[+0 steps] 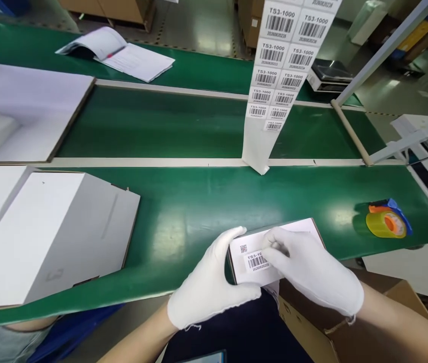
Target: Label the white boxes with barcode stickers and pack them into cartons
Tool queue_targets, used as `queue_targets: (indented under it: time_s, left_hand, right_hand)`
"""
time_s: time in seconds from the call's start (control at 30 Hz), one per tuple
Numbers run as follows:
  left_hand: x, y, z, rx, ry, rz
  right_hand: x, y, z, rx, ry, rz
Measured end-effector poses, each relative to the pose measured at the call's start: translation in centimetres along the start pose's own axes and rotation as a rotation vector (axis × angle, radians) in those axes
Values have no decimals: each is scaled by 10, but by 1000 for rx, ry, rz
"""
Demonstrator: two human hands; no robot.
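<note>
A small white box point(252, 244) lies at the near edge of the green table, slightly tilted. My left hand point(216, 282) grips its left end, fingers along the far side and thumb along the near side. On the box's face is a white barcode label point(255, 262) printed TS3-1000, beneath a small square code. My gloved right hand point(308, 264) has its thumb and fingertips pinched at the right end of this label, covering part of the text. Beyond the box hangs a strip of similar barcode labels point(272, 75), its lower end bare backing.
Large white boxes point(96, 227) stand at the left. A roll of yellow tape point(384, 224) in a dispenser lies at the right. An open booklet point(138, 58) rests on the far belt. Below the table edge at right is an open cardboard box point(399, 302).
</note>
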State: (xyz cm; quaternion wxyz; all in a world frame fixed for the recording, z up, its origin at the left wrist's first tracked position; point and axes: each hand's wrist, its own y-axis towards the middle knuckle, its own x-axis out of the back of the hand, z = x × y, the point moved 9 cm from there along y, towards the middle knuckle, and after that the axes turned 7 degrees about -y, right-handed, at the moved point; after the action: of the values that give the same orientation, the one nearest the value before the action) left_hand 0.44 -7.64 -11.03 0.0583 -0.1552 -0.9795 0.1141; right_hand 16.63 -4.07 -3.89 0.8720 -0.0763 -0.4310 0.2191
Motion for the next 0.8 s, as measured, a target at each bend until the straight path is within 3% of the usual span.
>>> queue_targets:
  time_s: [0.13,0.3,0.37,0.43,0.5,0.63,0.8]
  left_hand:
    - [2,8,-2,-3,45,9]
    - [41,13,-2,-71,-139,-303]
    - [36,11,-6,-91,-90,-204]
    - [18,6,-4,-38,27,3]
    - [4,0,2,40,91,129]
    - [-7,-3,8,108,79,177]
    - [-8,-1,11,99,74,194]
  right_hand:
    - [1,2,-12,-89,91,-10]
    - [-1,0,-24,-267,203,79]
    - [-2,-1,-20,-275,125,123]
    - [-3,0,-14,-253,37,149]
    - [-3,0,-8,-237,-24,154]
    - [-5,-2,-4,-256,-81,151]
    - [-8,-4,-3,-251,-132,133]
